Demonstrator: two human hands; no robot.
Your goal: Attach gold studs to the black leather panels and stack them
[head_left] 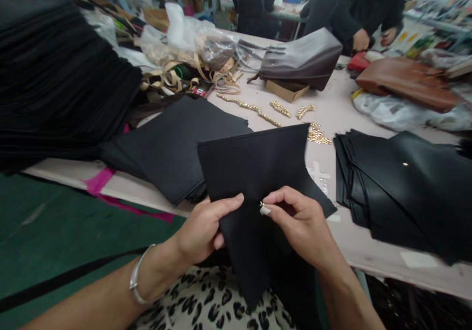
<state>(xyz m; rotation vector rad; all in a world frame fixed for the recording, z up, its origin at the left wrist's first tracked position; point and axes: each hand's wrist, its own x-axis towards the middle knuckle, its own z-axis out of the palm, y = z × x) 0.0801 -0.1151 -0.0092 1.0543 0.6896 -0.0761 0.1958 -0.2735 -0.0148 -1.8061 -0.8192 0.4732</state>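
Note:
My left hand [206, 226] grips the left edge of a black leather panel [254, 160], thumb on top and fingers underneath. The panel is tilted over the table's front edge and hangs toward my lap. Just above its surface, my right hand [298, 222] pinches a small gold-coloured metal piece [261, 204] between thumb and forefinger; its exact kind is too small to make out. Beyond the panel lies a pile of small gold metal pieces [317, 134], partly hidden by the panel's corner. Rows of similar gold pieces [250, 107] lie farther back.
Black panels [173, 143] lie stacked at left, beside a tall black pile [55, 79]. More black panels [405, 187], one bearing a gold spot, lie at right. A dark brown bag [302, 59], a small cardboard box [286, 91] and a brown leather bag [409, 81] stand behind. People work beyond.

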